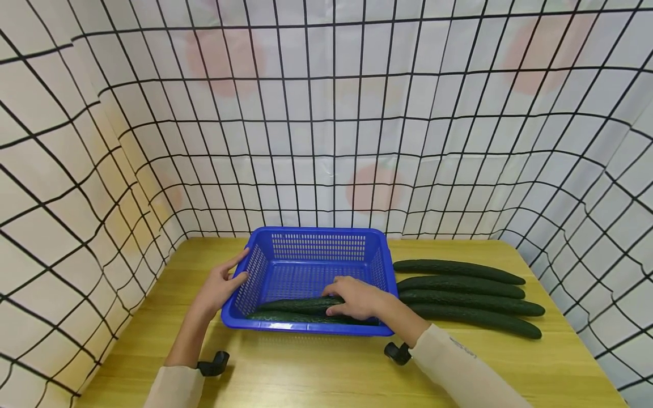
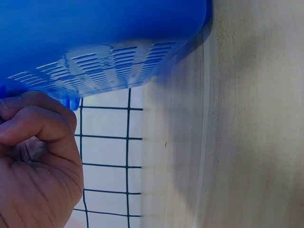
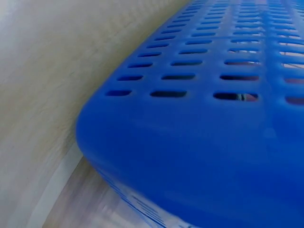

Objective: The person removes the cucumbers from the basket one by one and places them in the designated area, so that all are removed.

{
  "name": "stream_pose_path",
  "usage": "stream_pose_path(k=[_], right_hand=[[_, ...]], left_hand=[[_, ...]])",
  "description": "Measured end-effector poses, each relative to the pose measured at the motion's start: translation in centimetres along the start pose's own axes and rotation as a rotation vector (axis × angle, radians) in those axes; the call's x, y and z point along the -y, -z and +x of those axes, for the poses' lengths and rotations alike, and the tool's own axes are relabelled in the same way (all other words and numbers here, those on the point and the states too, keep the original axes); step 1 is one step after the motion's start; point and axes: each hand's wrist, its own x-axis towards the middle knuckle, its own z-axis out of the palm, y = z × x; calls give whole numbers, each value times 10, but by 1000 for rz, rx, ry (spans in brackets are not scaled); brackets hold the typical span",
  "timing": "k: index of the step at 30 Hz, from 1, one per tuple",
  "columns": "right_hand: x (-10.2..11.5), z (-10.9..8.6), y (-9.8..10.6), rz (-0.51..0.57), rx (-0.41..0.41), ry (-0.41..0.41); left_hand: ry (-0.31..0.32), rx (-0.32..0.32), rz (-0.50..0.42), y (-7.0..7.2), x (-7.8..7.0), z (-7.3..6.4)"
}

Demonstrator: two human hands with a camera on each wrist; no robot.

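Note:
A blue plastic basket (image 1: 318,230) with slotted walls stands on the wooden table. My left hand (image 1: 218,288) holds its left rim, thumb on the edge; the left wrist view shows curled fingers (image 2: 42,121) beside the blue wall. Inside the basket my right hand (image 1: 359,299) grips a dark green cucumber (image 1: 291,306) lying lengthwise along the near side. Another cucumber (image 1: 293,317) lies next to it, against the near wall. From the right wrist, the basket's wall (image 3: 156,128) hides the hand and the cucumbers.
Several more cucumbers (image 1: 469,285) lie side by side on the table (image 1: 285,374), close to the basket's right wall. A black wire grid (image 1: 334,120) over white sheeting encloses the back and both sides.

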Motion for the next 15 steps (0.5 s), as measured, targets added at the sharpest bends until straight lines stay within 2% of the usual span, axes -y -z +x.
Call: stream_pose_path(k=[3,8,15], right_hand=[[1,-3,1,24,-43,-31],[2,-6,2,12,-63,-64],[3,-5,9,25,-256,-75]], left_hand=[[-6,2,2,-1,1,0],[-1,0,-2,-3,2,0],[-3,2,-6,0,0,-1]])
